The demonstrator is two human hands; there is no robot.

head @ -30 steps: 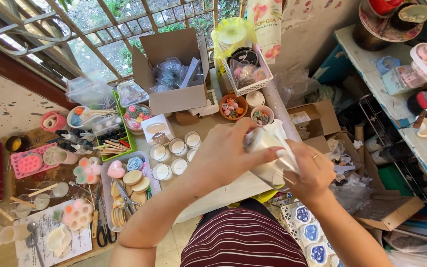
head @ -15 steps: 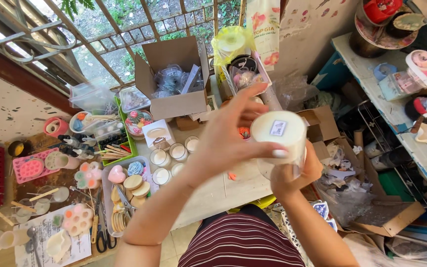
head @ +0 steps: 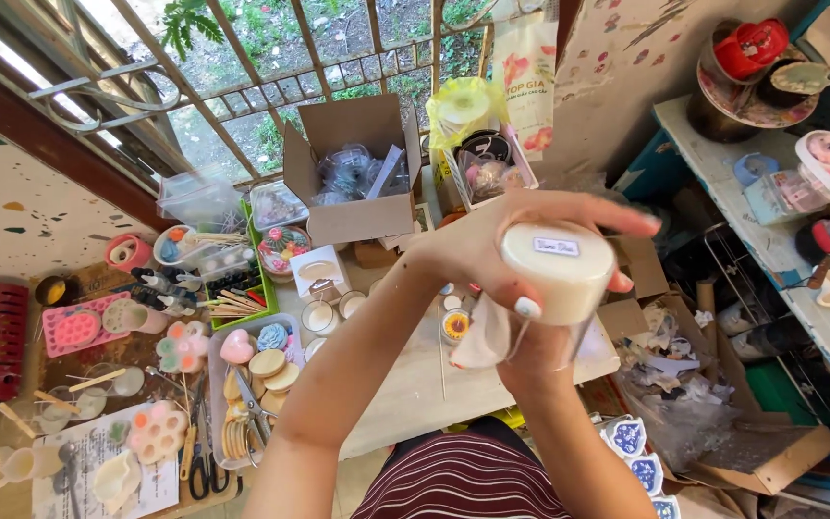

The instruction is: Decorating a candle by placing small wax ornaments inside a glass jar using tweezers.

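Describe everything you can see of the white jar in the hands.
The jar is a round, clear-walled container filled with white wax-like material, tipped so its flat white base faces the camera. A small pale label sits on that base. The left hand wraps over it, thumb on the near edge and fingers across the far side. The right hand supports it from below, mostly hidden. It is held up above the table, touching nothing else.
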